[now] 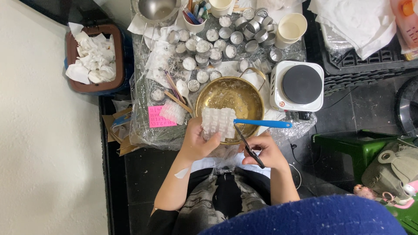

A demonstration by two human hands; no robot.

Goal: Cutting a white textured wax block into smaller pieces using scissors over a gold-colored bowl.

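Far left of our hands: brown bin of crumpled tissue | left hand clamped on white ridged wax slab, held over brass bowl | right hand closed on black tool, tip at slab's edge; blue handle beside | step: seemingly cutting slab into bowl; next needs firm hold, tool pressed along a ridge | hotplate right.

I see my left hand holding a white bumpy wax block over a gold bowl. My right hand holds scissors with a blue handle, and the blades touch the block's edge. Little metal cups sit behind the bowl. A white hot plate stands just beside it. A brown bin full of tissues is off to the left.
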